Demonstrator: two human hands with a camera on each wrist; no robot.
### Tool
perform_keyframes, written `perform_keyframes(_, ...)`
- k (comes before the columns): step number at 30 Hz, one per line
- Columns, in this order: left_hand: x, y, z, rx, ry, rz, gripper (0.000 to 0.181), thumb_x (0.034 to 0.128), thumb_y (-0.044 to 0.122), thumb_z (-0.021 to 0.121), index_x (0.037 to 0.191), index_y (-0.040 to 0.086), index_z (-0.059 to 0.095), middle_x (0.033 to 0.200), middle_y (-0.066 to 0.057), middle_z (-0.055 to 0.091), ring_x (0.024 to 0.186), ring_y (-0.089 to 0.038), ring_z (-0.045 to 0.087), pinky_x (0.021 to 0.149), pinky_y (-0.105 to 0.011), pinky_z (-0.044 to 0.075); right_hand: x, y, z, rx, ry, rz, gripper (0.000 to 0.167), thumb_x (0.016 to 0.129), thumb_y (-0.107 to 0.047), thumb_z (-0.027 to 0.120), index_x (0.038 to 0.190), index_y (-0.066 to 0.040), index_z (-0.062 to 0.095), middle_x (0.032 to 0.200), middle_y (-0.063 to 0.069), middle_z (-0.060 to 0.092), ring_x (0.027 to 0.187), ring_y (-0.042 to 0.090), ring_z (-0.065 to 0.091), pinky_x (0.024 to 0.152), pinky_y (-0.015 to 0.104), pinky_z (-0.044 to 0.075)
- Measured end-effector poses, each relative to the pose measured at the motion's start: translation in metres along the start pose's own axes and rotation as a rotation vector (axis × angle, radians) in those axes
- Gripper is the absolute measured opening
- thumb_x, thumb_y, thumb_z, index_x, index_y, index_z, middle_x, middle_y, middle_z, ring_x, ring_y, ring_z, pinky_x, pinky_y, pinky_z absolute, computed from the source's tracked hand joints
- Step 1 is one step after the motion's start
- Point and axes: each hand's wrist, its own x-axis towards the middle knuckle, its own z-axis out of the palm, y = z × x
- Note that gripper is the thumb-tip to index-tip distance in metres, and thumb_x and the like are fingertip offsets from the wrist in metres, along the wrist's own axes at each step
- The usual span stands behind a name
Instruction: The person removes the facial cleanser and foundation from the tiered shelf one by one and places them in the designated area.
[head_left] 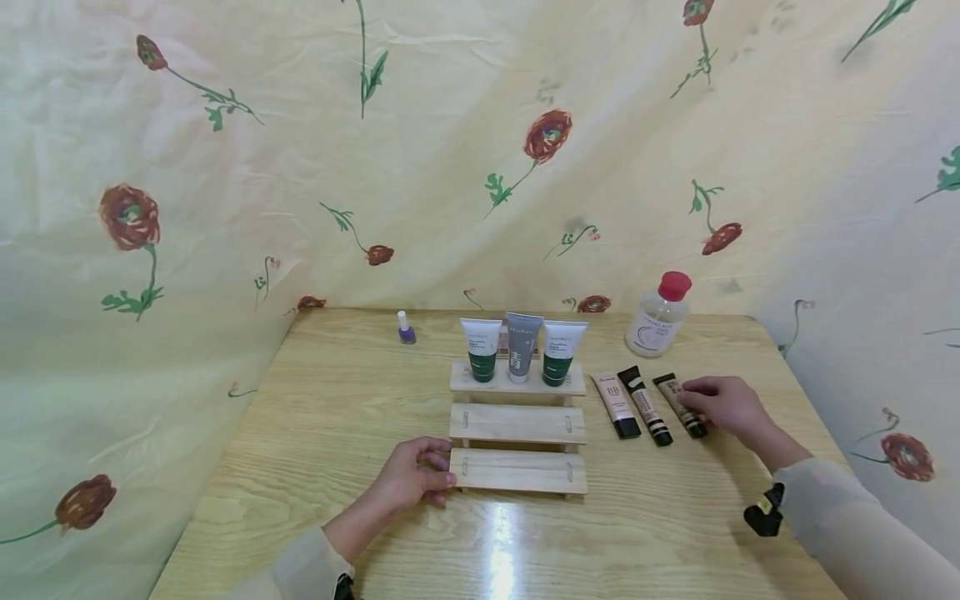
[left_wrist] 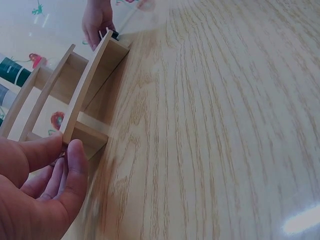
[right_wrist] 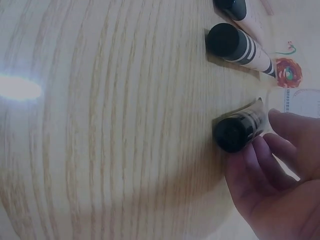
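As one hand (head_left: 723,402) pinches one tube (head_left: 686,417), two tubes (head_left: 645,406) lie — three tubes (head_left: 519,348) stand.

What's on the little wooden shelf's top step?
On the shelf's top step, a gray tube stands between two white-and-green tubes. Something pinkish behind them is mostly covered, so I can't tell what it is.

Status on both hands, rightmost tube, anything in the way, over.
Left hand pinching wooden rack, front left corner. Right hand gripping rightmost tube, black cap frontward. BB tube and middle tube between it and rack.
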Motion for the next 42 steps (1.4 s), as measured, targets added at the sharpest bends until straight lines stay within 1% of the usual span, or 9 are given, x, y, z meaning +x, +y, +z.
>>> perform_keyframes(5, 0.000, 0.001, 0.000, -0.001, 0.001, -0.004, 0.056, 0.0866, -0.008, 0.076, 0.138, -0.009, 0.052, 0.105, -0.017, 0.058, 0.077, -0.020, 0.066, 0.068, -0.042, 0.068, -0.008, -0.015, -0.010, -0.003, 0.039, -0.070, 0.058, 0.102, -0.035, 0.064, 0.140, 0.009, 0.054, 0.130, 0.032, 0.061, 0.098, 0.031, 0.067, 0.073, 0.039, 0.066)
perform_keyframes(10, 0.001, 0.001, 0.000, -0.005, 0.006, -0.010, 0.056, 0.0868, -0.009, 0.075, 0.138, -0.009, 0.052, 0.105, -0.016, 0.059, 0.077, -0.020, 0.066, 0.067, -0.041, 0.068, -0.013, -0.042, -0.020, 0.000, 0.076, -0.174, 0.053, 0.100, -0.034, 0.069, 0.136, 0.004, 0.060, 0.123, 0.026, 0.068, 0.101, 0.033, 0.068, 0.072, 0.037, 0.066)
perform_keyframes(14, 0.001, 0.001, 0.000, -0.004, 0.006, -0.009, 0.056, 0.0868, -0.010, 0.075, 0.138, -0.009, 0.052, 0.104, -0.016, 0.058, 0.076, -0.019, 0.066, 0.067, -0.041, 0.068, -0.018, -0.069, -0.027, 0.002, 0.080, -0.254, 0.051, 0.098, -0.037, 0.071, 0.133, -0.001, 0.063, 0.119, 0.021, 0.071, 0.097, 0.020, 0.069, 0.071, 0.028, 0.064)
perform_keyframes(18, 0.001, 0.001, 0.000, -0.001, 0.003, -0.005, 0.055, 0.0871, -0.010, 0.075, 0.137, -0.010, 0.052, 0.104, -0.016, 0.058, 0.076, -0.019, 0.065, 0.067, -0.041, 0.068, -0.024, -0.100, -0.028, 0.011, 0.077, -0.331, 0.049, 0.097, -0.037, 0.073, 0.132, -0.004, 0.065, 0.121, 0.018, 0.071, 0.099, 0.008, 0.066, 0.075, 0.020, 0.061)
perform_keyframes(25, 0.001, 0.001, -0.001, 0.011, 0.000, -0.001, 0.055, 0.0868, -0.009, 0.075, 0.137, -0.009, 0.053, 0.104, -0.016, 0.058, 0.076, -0.020, 0.066, 0.066, -0.041, 0.068, -0.035, -0.149, -0.017, 0.057, 0.024, -0.436, 0.042, 0.095, -0.031, 0.076, 0.130, -0.010, 0.067, 0.123, 0.012, 0.071, 0.110, 0.025, 0.069, 0.082, 0.017, 0.059)
perform_keyframes(28, 0.001, 0.001, -0.001, 0.014, 0.001, -0.003, 0.055, 0.0868, -0.009, 0.075, 0.137, -0.009, 0.053, 0.104, -0.017, 0.059, 0.076, -0.020, 0.066, 0.066, -0.041, 0.068, -0.038, -0.163, -0.010, 0.087, -0.008, -0.465, 0.041, 0.094, -0.028, 0.078, 0.129, -0.010, 0.068, 0.123, 0.010, 0.070, 0.110, 0.027, 0.069, 0.084, 0.018, 0.060)
perform_keyframes(32, 0.000, 0.001, 0.000, 0.015, 0.001, -0.004, 0.054, 0.0869, -0.009, 0.075, 0.137, -0.009, 0.053, 0.104, -0.017, 0.059, 0.077, -0.021, 0.067, 0.066, -0.041, 0.068, -0.041, -0.177, 0.000, 0.121, -0.027, -0.479, 0.042, 0.092, -0.026, 0.080, 0.128, -0.010, 0.067, 0.123, 0.010, 0.070, 0.109, 0.025, 0.070, 0.083, 0.020, 0.061)
perform_keyframes(36, 0.000, 0.001, 0.000, 0.013, 0.000, -0.002, 0.055, 0.0872, -0.009, 0.075, 0.137, -0.009, 0.053, 0.105, -0.017, 0.059, 0.077, -0.021, 0.067, 0.066, -0.041, 0.068, -0.043, -0.186, 0.008, 0.139, -0.009, -0.518, 0.040, 0.091, -0.022, 0.080, 0.127, -0.007, 0.068, 0.121, 0.012, 0.071, 0.105, 0.024, 0.071, 0.083, 0.021, 0.062)
perform_keyframes(42, -0.001, 0.000, 0.000, 0.007, -0.003, 0.001, 0.056, 0.0873, -0.008, 0.075, 0.138, -0.009, 0.052, 0.105, -0.017, 0.059, 0.078, -0.021, 0.067, 0.067, -0.042, 0.068, -0.042, -0.196, 0.015, 0.165, 0.025, -0.531, 0.036, 0.090, -0.019, 0.081, 0.122, -0.007, 0.068, 0.116, 0.012, 0.071, 0.101, 0.025, 0.071, 0.080, 0.021, 0.062)
